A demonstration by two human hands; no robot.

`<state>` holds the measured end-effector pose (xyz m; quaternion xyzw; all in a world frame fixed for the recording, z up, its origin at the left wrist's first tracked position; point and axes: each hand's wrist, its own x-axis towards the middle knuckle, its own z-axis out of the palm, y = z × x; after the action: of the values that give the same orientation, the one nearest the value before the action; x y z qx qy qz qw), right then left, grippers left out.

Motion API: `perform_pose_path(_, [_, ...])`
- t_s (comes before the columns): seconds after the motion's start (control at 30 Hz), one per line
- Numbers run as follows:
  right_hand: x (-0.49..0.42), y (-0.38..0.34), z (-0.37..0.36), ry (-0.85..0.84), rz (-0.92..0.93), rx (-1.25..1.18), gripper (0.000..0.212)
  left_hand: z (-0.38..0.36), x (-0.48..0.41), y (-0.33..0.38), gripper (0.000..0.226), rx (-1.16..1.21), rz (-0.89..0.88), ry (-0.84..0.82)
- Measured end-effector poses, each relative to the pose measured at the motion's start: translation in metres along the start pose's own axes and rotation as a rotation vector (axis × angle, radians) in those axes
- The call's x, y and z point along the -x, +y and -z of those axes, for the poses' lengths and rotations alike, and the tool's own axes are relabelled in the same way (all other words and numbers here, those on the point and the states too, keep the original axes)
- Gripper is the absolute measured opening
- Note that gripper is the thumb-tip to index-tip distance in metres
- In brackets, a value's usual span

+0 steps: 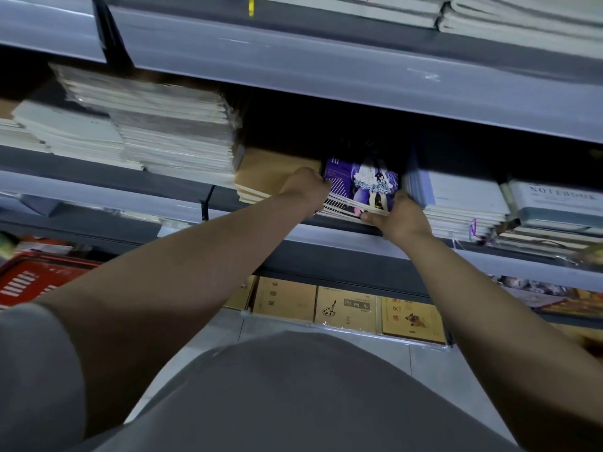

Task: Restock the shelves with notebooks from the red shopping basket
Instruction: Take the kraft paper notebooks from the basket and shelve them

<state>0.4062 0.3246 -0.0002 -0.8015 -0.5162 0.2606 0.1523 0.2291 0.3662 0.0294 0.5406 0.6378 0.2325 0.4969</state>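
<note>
Here, both arms reach to the middle shelf (326, 236), left hand (305, 187) and right hand (399, 216) gripping opposite sides of a purple notebook stack (359, 187), set between tan notebooks (270, 177) and pale ones (463, 203), red shopping basket (29, 278) low at left.

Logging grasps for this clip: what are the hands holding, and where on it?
Both hands hold the purple notebook stack on the shelf: the left hand grips its left edge, the right hand its front right corner.
</note>
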Motion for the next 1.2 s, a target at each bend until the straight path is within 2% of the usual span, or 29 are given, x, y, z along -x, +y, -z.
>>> perform_pose_path(0.13, [-0.001,0.003,-0.001,0.001,-0.033,-0.102,0.058,-0.004,-0.005,-0.008,0.028,-0.068,-0.055,0.074])
perform_pose_path(0.2, [-0.001,0.003,-0.001,0.002,-0.055,-0.128,0.055,-0.005,-0.006,-0.009,0.025,-0.092,-0.073,0.099])
perform_pose_path(0.27, [-0.001,0.005,-0.003,0.008,-0.071,-0.165,0.054,-0.005,-0.007,-0.01,0.009,-0.077,-0.085,0.111])
perform_pose_path(0.4, [-0.005,0.008,-0.01,0.037,-0.105,-0.255,0.056,-0.005,-0.005,-0.009,0.021,-0.054,-0.105,0.13])
perform_pose_path(0.67, [-0.004,0.007,-0.011,0.052,-0.148,-0.317,0.051,-0.008,-0.001,-0.013,0.012,-0.016,-0.119,0.118])
perform_pose_path(0.9, [0.003,0.01,-0.019,0.126,-0.14,-0.328,0.044,-0.01,0.004,-0.018,0.028,-0.036,-0.125,0.117])
perform_pose_path(1.03, [0.008,0.011,-0.019,0.146,-0.117,-0.304,0.043,-0.01,0.006,-0.022,0.026,-0.051,-0.139,0.122])
perform_pose_path(1.2, [0.015,0.013,-0.017,0.168,-0.066,-0.192,0.053,-0.011,0.008,-0.021,0.022,-0.063,-0.158,0.132])
